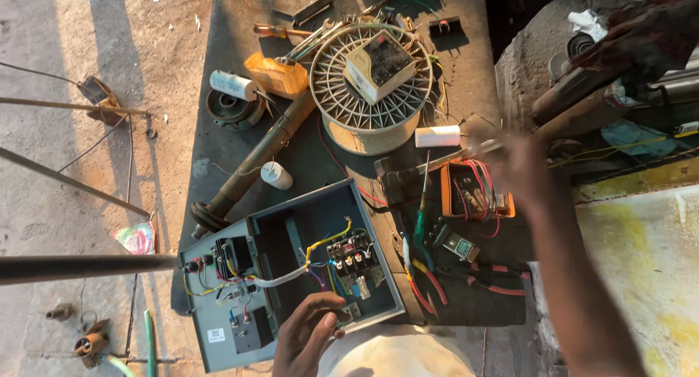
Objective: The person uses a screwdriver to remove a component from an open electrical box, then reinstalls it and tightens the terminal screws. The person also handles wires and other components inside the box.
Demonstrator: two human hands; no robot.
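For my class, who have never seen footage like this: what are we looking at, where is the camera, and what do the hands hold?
One camera, worn on a person's head, looks down at a dark workbench. The left hand rests on the edge of an open grey electrical box full of coloured wires. The right hand, blurred, reaches toward an orange meter; whether it holds anything is unclear. Around lie a round wire fan guard, white cylindrical capacitors, a screwdriver and red-handled pliers.

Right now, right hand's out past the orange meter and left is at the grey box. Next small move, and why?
Probably bring the right hand back toward the grey box. It is blurred and stretched out near the orange meter, and what it holds is unclear, while the left hand already rests at the box's lower edge by the wiring.
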